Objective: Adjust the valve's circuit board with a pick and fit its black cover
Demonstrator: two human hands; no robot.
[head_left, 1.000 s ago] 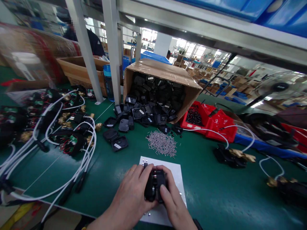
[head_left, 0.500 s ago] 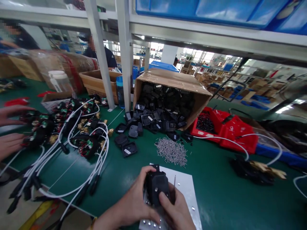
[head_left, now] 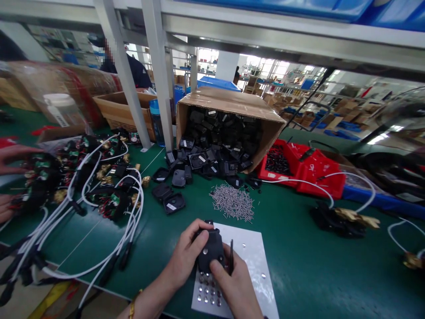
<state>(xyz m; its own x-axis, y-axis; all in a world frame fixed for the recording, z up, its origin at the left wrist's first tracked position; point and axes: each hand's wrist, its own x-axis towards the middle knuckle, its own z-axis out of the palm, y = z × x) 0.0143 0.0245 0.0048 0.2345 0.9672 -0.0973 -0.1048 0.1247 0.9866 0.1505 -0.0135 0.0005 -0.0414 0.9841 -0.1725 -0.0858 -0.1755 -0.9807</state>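
Observation:
Both my hands hold one small black plastic housing (head_left: 210,253) over a white plate (head_left: 252,266) with metal studs. My left hand (head_left: 187,259) wraps its left side, fingers curled over the top. My right hand (head_left: 232,285) presses its thumb on the housing's lower edge and also pinches a thin dark pin (head_left: 231,262) standing upright. A heap of small metal pins (head_left: 232,203) lies just beyond the plate.
A tipped cardboard box (head_left: 229,106) spills black housings (head_left: 199,161) onto the green table. Red bins (head_left: 299,168) sit at right. White-cabled assemblies (head_left: 99,186) cover the left, where another person's hands (head_left: 9,155) work. Metal posts (head_left: 159,75) stand behind.
The housing has been turned over from its open side to its closed back and lowered toward the plate. A thin pin now shows in my right hand. The view shifted slightly.

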